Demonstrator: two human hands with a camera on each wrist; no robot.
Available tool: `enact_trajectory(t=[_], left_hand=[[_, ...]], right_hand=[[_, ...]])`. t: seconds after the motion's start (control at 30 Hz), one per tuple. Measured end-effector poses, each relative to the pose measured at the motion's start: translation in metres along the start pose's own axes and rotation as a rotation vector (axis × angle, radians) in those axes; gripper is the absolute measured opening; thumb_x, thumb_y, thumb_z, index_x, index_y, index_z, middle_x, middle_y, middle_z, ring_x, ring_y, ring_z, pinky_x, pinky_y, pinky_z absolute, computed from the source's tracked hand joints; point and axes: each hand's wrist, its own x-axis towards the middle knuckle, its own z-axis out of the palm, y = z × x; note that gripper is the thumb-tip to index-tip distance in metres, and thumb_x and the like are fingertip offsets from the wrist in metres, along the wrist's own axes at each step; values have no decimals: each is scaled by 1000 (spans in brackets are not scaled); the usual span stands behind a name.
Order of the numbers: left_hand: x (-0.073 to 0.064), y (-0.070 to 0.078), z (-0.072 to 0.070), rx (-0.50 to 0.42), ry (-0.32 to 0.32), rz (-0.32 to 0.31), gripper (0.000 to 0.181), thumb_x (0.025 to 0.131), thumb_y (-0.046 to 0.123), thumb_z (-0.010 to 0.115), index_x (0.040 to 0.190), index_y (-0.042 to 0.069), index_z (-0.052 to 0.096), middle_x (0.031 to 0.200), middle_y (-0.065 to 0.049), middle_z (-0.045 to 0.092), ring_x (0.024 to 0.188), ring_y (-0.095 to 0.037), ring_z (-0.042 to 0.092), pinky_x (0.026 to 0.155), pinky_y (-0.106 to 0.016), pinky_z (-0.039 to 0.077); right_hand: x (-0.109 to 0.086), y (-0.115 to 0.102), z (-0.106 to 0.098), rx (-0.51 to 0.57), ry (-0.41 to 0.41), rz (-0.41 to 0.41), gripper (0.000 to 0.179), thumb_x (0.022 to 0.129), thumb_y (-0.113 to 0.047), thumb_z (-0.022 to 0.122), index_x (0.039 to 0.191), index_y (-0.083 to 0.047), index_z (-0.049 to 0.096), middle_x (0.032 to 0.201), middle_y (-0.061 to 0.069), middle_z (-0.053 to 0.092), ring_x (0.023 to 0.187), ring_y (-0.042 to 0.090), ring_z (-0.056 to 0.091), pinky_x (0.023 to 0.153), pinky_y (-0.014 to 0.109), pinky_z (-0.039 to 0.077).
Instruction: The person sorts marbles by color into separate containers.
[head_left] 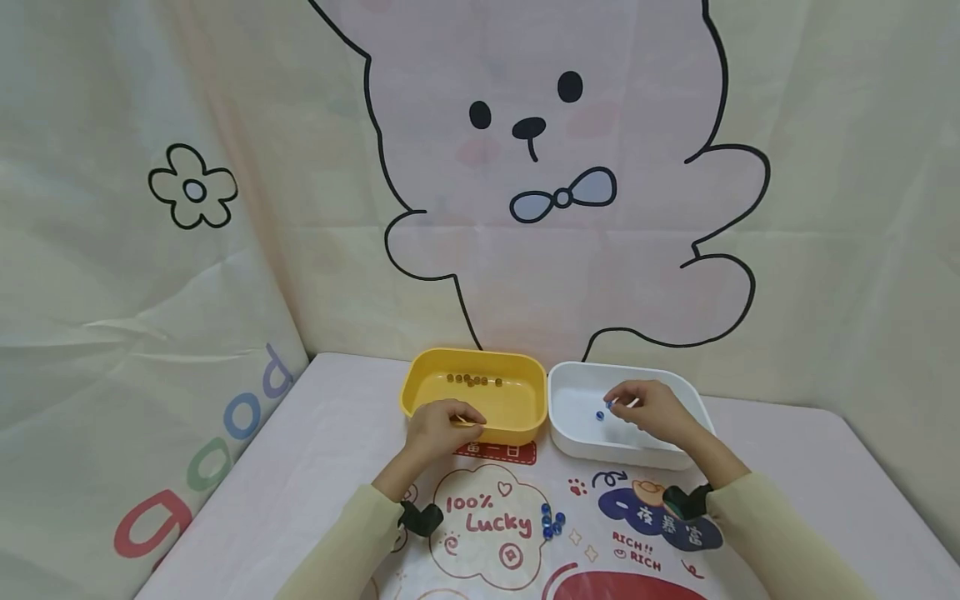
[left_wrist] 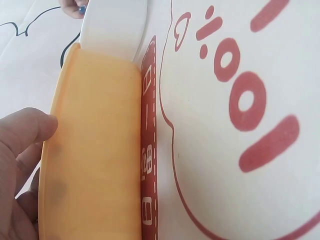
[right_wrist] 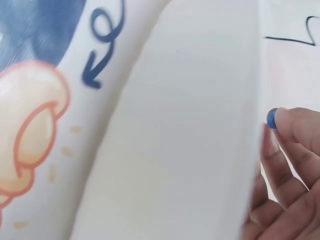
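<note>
My right hand [head_left: 651, 410] is above the white tray [head_left: 630, 454] and pinches a small blue bead [right_wrist: 272, 119] between thumb and fingertips. Another blue bead [head_left: 599, 415] lies on the floor of that tray. At the near rim of the yellow tray [head_left: 517, 435] is my left hand [head_left: 442, 429]. In the left wrist view its thumb [left_wrist: 42, 127] lies over the rim while other fingers sit behind the wall, partly hidden, so the hand grips the edge. Several brown beads [head_left: 476, 381] stand in a loose row toward the back of the yellow tray.
Several blue beads [head_left: 552, 521] lie grouped on the printed tablecloth [head_left: 487, 542] in front of the trays. The two trays stand side by side near the back edge. Behind them hangs a cloth with a bear drawing [head_left: 555, 275].
</note>
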Motion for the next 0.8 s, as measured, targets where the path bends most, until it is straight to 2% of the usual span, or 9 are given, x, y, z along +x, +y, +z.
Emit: enact_trajectory(t=[0.53,0.8], left_hand=[[-1,-1,-1,18,10,22,7,78,38,74,82,32,74,87,19,68,79,-5,56,77,-29,42],[-1,1,-1,-2,1,-3,7,79,39,75,81,32,74,86,17,67,80,-7,55,78,-31,41]], right_hand=[[20,28,20,-15,-11,103,19,87,-11,66,105,-3,69,90,8,66,77,18,55,61,30,49],[27,36,23,-15,-34,153,21,86,-8,64,105,-1,68,88,9,64,73,19,56,61,29,47]])
